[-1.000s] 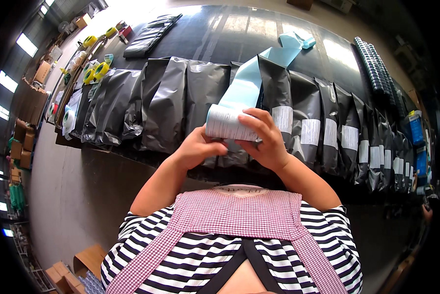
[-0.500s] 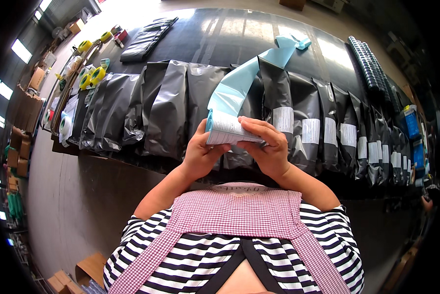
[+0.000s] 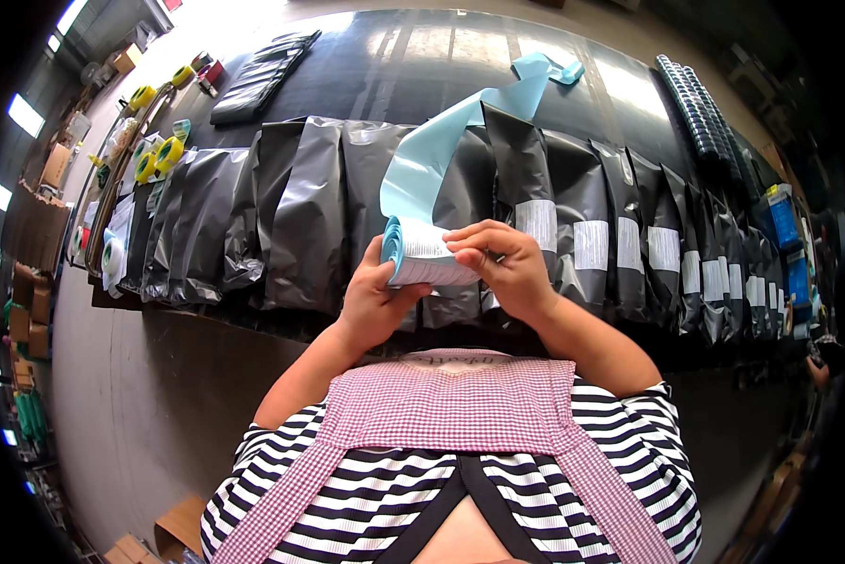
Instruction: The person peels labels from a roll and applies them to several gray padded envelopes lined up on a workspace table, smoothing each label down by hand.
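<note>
Since the earlier frame, my hands have drawn the label roll (image 3: 429, 256) slightly lower and closer to my chest, and the loose backing strip (image 3: 441, 150) now rises straighter from it toward the top of the frame.

My left hand (image 3: 373, 303) cups the roll from below and from the left, thumb pressed against its underside, fingers wrapped around the blue-edged end. My right hand (image 3: 502, 268) grips the roll from the right; its fingers (image 3: 474, 246) curl over the top and pinch the outer white layer. Both hands are closed on the roll, which sits at the centre of the frame, held in the air above the near edge of the black table (image 3: 422, 56).

The pale blue backing strip runs from the roll up and to the right, ending in a crumpled tail near the top centre right.

Behind the roll, a row of black mailer bags (image 3: 309, 216) lies overlapped across the table from left to right; those on the right carry white labels (image 3: 591, 244). Yellow tape rolls (image 3: 156, 160) sit at the upper left.
</note>
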A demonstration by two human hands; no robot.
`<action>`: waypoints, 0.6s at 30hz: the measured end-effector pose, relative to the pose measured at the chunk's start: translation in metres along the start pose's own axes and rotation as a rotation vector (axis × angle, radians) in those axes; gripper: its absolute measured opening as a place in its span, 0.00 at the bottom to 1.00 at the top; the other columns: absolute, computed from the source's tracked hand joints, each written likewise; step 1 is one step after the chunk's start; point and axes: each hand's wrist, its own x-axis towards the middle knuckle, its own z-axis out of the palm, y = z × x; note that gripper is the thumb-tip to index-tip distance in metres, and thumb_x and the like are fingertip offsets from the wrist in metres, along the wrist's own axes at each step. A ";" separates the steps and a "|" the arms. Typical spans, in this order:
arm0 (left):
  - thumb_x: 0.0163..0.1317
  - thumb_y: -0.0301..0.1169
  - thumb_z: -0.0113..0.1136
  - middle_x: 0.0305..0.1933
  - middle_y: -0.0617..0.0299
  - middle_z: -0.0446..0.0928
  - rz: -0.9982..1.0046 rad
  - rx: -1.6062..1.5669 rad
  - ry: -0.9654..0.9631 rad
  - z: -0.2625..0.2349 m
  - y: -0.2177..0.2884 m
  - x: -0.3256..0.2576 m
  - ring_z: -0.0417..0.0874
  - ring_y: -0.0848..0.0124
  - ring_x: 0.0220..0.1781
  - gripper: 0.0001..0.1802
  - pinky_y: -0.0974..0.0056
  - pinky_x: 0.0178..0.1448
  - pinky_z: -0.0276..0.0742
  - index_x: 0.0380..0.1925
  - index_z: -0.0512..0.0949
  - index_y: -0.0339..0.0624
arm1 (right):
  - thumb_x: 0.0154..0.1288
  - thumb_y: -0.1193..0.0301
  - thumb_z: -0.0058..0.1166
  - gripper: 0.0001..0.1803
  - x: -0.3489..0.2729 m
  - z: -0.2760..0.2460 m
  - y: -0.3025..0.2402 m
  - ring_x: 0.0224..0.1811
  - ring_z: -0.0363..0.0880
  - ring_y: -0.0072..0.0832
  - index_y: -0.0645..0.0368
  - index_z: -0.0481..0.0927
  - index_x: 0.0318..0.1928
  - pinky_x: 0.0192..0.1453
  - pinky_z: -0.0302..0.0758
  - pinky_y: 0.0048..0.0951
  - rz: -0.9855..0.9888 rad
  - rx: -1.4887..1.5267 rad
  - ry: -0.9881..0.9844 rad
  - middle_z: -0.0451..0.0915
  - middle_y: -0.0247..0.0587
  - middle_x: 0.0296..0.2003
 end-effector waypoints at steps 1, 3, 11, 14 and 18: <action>0.55 0.26 0.72 0.55 0.51 0.75 -0.006 0.021 -0.029 -0.003 -0.001 0.001 0.78 0.54 0.56 0.16 0.57 0.59 0.75 0.45 0.84 0.38 | 0.67 0.65 0.64 0.13 0.008 -0.008 0.003 0.48 0.82 0.29 0.64 0.87 0.41 0.54 0.76 0.28 0.056 0.035 -0.039 0.86 0.45 0.45; 0.55 0.26 0.72 0.55 0.51 0.74 -0.010 0.049 -0.063 -0.013 -0.006 0.004 0.78 0.54 0.55 0.16 0.58 0.59 0.75 0.45 0.84 0.37 | 0.68 0.63 0.63 0.13 0.030 -0.026 0.011 0.40 0.82 0.24 0.62 0.87 0.39 0.46 0.76 0.24 0.226 0.160 -0.043 0.85 0.37 0.41; 0.66 0.29 0.66 0.46 0.63 0.81 -0.509 -0.620 0.236 -0.039 -0.092 0.009 0.82 0.69 0.48 0.12 0.62 0.55 0.80 0.47 0.80 0.38 | 0.71 0.57 0.59 0.19 0.080 -0.075 0.021 0.47 0.84 0.27 0.61 0.83 0.49 0.50 0.82 0.26 0.018 0.367 0.334 0.85 0.41 0.47; 0.68 0.33 0.65 0.48 0.60 0.82 -0.478 -0.766 0.394 -0.043 -0.100 0.011 0.83 0.67 0.51 0.15 0.59 0.56 0.83 0.50 0.78 0.36 | 0.69 0.70 0.61 0.19 0.032 -0.056 0.079 0.63 0.78 0.31 0.64 0.81 0.57 0.66 0.74 0.29 -0.202 0.013 0.295 0.79 0.49 0.61; 0.69 0.33 0.63 0.51 0.56 0.81 -0.515 -0.836 0.424 -0.038 -0.093 0.009 0.83 0.64 0.52 0.18 0.58 0.58 0.84 0.53 0.75 0.35 | 0.63 0.73 0.65 0.19 -0.012 -0.040 0.125 0.72 0.68 0.40 0.59 0.83 0.56 0.74 0.65 0.36 -0.111 -0.343 0.104 0.77 0.45 0.64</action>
